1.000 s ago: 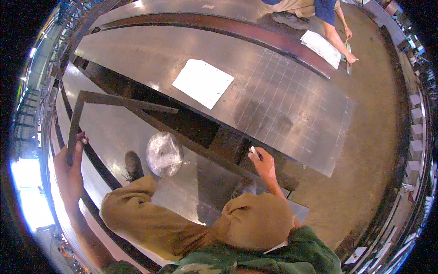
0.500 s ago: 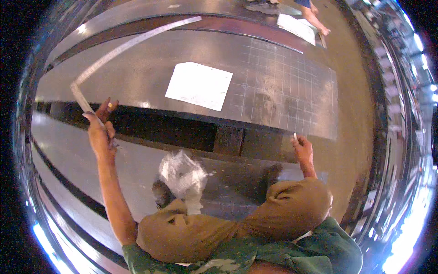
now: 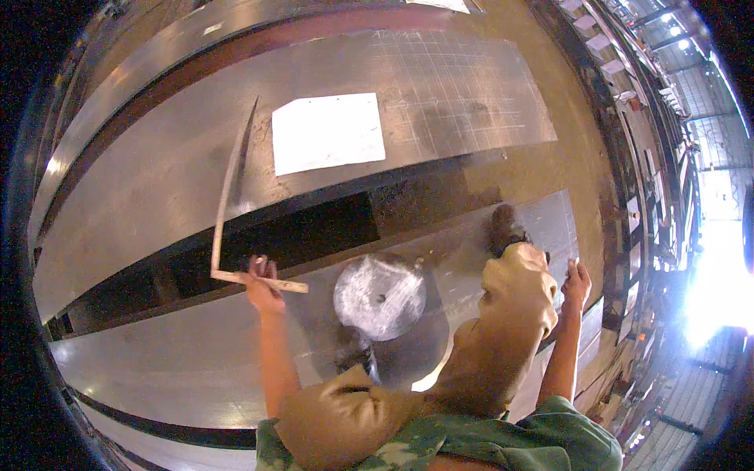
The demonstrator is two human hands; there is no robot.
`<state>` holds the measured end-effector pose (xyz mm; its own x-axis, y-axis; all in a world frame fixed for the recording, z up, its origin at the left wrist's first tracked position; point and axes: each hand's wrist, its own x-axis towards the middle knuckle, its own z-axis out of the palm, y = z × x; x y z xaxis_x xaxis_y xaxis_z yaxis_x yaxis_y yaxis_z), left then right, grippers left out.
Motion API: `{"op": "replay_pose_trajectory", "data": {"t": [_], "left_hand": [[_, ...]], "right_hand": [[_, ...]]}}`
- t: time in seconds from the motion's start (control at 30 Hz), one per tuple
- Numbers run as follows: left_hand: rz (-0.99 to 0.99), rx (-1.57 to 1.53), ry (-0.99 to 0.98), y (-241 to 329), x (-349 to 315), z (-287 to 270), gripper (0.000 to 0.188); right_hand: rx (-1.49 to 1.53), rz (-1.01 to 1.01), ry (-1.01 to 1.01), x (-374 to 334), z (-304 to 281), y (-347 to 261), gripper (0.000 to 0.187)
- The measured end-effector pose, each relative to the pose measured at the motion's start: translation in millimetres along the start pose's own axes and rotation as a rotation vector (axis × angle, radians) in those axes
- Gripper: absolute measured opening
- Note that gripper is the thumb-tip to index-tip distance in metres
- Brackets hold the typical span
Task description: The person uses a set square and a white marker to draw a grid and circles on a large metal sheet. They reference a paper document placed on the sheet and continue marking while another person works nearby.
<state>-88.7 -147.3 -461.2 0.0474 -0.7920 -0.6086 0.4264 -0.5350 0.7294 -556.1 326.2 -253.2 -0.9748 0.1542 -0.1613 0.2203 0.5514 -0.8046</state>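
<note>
An L-shaped steel square (image 3: 222, 212) is gripped at its short arm by my left hand (image 3: 265, 289), its fingers closed around it. The long arm reaches up over the dark gap and across the far steel plate (image 3: 173, 149). My right hand (image 3: 577, 284) is beside my right knee, fingertips pinched on a small white piece of chalk (image 3: 574, 262). A white paper sheet (image 3: 326, 133) lies flat on the far plate. Right of it, the plate bears a grid of pale marked lines.
A silvery round disc (image 3: 379, 298) with a small central hole is in front of me. My dark shoes (image 3: 505, 228) rest on the near plate (image 3: 188, 353). A deep dark gap (image 3: 314, 239) separates the two plates. Another paper sheet (image 3: 440, 4) shows at the top edge.
My left hand has moved right and nearer with the square, whose long arm has swung more upright. My right hand has moved right and lower. The other person has left the view.
</note>
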Motion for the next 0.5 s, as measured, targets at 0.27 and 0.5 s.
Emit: {"op": "replay_pose_trajectory", "data": {"t": [0.27, 0.5], "left_hand": [[-0.458, -0.014, -0.452, -9, -13, -10, 0.063], [-0.382, 0.064, -0.369, -13, -33, -20, 0.067]], "right_hand": [[0.15, -0.013, 0.163, -91, -116, 37, 0.016], [0.253, 0.007, 0.2, -150, -149, 42, 0.015]]}}
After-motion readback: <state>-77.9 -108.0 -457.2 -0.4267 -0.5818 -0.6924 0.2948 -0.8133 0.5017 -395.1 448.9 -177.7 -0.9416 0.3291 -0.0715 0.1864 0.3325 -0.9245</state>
